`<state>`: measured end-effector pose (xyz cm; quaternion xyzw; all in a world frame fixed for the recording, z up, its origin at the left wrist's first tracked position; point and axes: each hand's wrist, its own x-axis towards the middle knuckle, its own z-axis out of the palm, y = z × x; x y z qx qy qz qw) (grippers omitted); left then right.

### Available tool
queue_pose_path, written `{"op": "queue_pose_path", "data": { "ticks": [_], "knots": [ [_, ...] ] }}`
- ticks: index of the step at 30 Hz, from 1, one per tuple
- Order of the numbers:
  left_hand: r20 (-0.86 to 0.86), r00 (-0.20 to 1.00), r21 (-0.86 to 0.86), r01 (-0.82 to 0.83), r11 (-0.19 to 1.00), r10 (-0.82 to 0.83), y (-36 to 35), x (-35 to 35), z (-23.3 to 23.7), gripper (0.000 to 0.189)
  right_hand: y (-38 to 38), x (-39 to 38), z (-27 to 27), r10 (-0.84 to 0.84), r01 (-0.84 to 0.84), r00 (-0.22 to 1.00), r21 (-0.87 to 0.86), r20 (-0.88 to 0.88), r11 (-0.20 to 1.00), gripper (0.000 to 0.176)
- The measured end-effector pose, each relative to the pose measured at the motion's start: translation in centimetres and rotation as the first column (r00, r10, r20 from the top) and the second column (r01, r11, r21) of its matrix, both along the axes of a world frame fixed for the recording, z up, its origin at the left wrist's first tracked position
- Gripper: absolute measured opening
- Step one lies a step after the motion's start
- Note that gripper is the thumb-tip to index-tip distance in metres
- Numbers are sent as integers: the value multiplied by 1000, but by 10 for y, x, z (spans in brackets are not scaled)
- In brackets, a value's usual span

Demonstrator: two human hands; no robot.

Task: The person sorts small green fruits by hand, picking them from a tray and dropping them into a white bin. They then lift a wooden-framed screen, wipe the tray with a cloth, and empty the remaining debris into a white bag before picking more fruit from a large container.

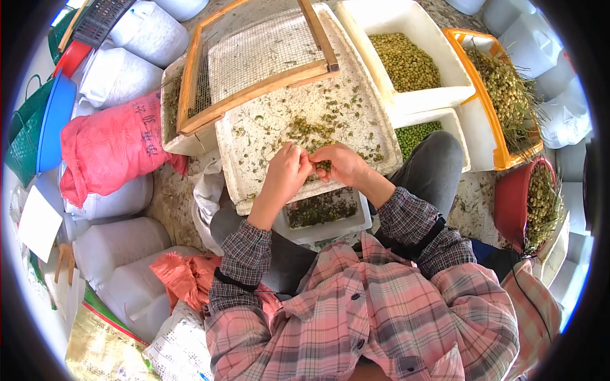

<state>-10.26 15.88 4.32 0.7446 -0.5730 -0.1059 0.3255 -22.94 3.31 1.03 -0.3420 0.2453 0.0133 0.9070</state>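
My left hand (289, 167) is closed in a pinch above the near edge of a white foam tray (244, 117); whatever its fingers hold is hidden. Touching or nearly touching it, my right hand (342, 162) curls around several small green-brown berries (324, 166). More loose berries (311, 131) and dry bits lie scattered over the tray, densest just beyond my hands. A wood-framed wire mesh sieve (257, 95) rests across the tray's far left part. Below my hands, between my legs, sits a translucent plastic tub (359, 222) with dark plant debris.
At right stand a foam box (438, 98) of yellowish berries, a smaller foam box (459, 136) of bright green ones, an orange crate (502, 162) of stalks and a red basin (508, 197). White jugs (121, 76) and a pink sack (121, 143) crowd the left.
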Motion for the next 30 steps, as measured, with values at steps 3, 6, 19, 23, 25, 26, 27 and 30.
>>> {"op": "queue_pose_path", "data": {
  "ticks": [3, 6, 19, 23, 25, 26, 27, 30],
  "knots": [
    [-85, 994, -21, -66, 998, 64, 2, 6, -8, 13, -4, -5, 7, -80, 79, 996, 21, 41, 997, 13],
    [-100, 992, 86, -73, 994, 82, 7, 19, -15, 12, -14, -14, 5, -170, 169, 980, 14, 103, 985, 16],
    [159, 901, 382, 321, 867, -404, -5, 9, -16, 10, -24, -33, 0, -243, 245, 967, -19, 79, 969, 21],
    [133, 907, 414, 316, 854, -400, -10, 9, -19, 8, -18, -33, 6, -230, 230, 973, -82, 13, 970, 21],
    [110, 913, 415, 316, 853, -392, -12, 9, -20, 8, -17, -33, 3, -208, 209, 978, -71, 19, 975, 21],
    [99, 917, 416, 314, 853, -386, -12, 9, -20, 8, -17, -34, 0, -196, 197, 980, -65, 22, 978, 20],
    [118, 915, 425, 305, 852, -387, -13, 8, -21, 8, -16, -34, -1, -195, 196, 981, -65, 16, 978, 20],
    [96, 930, 421, 286, 861, -356, -13, 5, -22, 10, -15, -34, -3, -194, 193, 981, -68, -2, 979, 20]
  ]
}}
